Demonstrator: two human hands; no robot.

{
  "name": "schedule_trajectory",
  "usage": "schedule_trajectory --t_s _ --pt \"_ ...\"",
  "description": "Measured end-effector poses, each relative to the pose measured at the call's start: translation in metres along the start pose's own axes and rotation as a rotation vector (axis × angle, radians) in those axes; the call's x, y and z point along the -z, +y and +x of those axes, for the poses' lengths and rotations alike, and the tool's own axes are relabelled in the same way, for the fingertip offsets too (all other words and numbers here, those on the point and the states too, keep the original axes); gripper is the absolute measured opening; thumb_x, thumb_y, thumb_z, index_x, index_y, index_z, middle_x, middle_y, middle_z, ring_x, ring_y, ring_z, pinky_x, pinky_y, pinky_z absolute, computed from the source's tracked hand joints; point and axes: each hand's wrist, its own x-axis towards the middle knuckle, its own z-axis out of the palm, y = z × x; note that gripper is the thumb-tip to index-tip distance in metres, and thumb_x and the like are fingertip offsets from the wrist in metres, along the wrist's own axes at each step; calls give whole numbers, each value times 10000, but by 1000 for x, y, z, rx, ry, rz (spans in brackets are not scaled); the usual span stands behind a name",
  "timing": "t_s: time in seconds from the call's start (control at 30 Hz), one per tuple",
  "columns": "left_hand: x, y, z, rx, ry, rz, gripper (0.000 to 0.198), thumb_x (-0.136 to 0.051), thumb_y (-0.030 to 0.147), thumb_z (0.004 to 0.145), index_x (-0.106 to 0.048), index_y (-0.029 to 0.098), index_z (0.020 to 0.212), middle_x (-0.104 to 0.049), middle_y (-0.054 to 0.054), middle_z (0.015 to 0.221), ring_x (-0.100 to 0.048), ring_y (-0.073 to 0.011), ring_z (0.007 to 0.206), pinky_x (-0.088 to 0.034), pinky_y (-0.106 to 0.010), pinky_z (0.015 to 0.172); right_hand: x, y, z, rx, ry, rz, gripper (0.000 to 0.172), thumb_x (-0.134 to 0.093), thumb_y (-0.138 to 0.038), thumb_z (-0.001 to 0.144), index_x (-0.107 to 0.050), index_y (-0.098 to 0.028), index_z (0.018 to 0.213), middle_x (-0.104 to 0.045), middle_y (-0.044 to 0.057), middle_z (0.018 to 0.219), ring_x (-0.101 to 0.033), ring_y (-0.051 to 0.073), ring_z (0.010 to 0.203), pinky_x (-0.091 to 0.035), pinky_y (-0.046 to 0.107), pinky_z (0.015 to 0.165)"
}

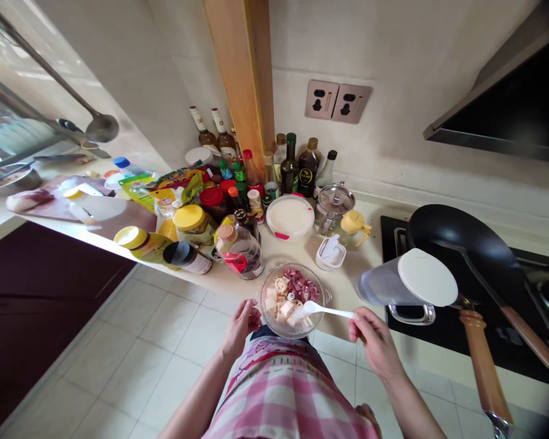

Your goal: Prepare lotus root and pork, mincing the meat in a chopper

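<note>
A clear glass bowl [322, 292] stands at the front edge of the counter, filled with pale lotus-root slices and pinkish meat pieces. My left hand [241, 323] curls against the bowl's left rim. My right hand [370, 335] pinches the handle of a white plastic spoon [322, 310]. The spoon's heaped bowl hangs over the food, carrying white powder.
Behind the bowl crowd jars, sauce bottles [297, 161], a white lidded tub [290, 216], a small white box [330, 252] and a steel lidded pot [333, 204]. A lidded jug [409, 282] lies right of the bowl. A black wok [457, 244] sits on the hob.
</note>
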Motion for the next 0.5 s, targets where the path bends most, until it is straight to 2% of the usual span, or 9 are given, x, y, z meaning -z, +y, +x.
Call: schedule_trajectory --t_s 0.13,0.23,0.4,0.5 --pt "7 1 -3 -4 31 -3 473 -650 588 662 -547 187 890 -539 44 625 -504 -95 512 -355 -206 487 4 -9 13 101 12 -253 321 -561 -474 822 -566 -199 656 -521 -13 573 -488 123 541 -402 233 528" --pt "10 2 -6 -10 42 -19 475 -644 587 669 -544 183 898 -540 40 632 -502 -93 519 -352 -205 489 -9 -13 29 188 25 -354 308 -535 -472 837 -565 -204 688 -525 -18 583 -486 121 553 -388 225 540" --pt "11 2 -9 -17 59 -39 473 -643 590 662 -545 188 892 -541 42 632 -509 -98 528 -358 -207 496 -37 -20 48 325 -48 -525 276 -498 -418 860 -546 -210 686 -494 -28 576 -441 116 547 -345 221 530" --pt "12 2 -10 -16 72 -48 476 -644 591 652 -549 191 892 -545 42 630 -511 -100 526 -354 -206 489 -39 -24 51 412 -90 -656 256 -490 -378 861 -564 -213 679 -511 -17 602 -454 126 577 -357 234 573"
